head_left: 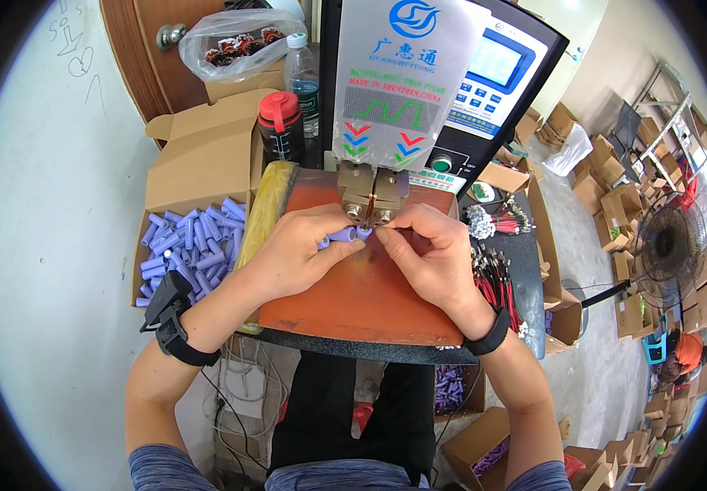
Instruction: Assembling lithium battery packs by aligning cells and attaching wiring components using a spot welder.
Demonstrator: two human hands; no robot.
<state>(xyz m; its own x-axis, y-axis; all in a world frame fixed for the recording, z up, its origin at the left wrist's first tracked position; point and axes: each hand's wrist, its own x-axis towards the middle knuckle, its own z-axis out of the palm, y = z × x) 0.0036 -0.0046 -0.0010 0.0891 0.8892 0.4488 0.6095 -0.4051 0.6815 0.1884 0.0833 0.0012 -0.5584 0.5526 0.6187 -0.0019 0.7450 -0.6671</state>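
Note:
My left hand point(288, 255) grips a purple cylindrical battery cell point(348, 235) lying sideways, its white end under the copper electrode tips point(372, 214) of the spot welder point(419, 90). Against that end my right hand point(431, 255) pinches a thin red wire lead point(389, 232). Both hands rest on the orange work board point(361, 303). Each wrist wears a black band.
An open cardboard box point(198, 164) at the left holds several purple cells point(194, 245). Red and black wire leads point(496, 274) lie on the right of the bench. Behind stand a black bottle with red cap point(280, 127), a water bottle point(303, 78) and a plastic bag point(239, 41). Boxes and a fan point(668, 250) fill the floor at right.

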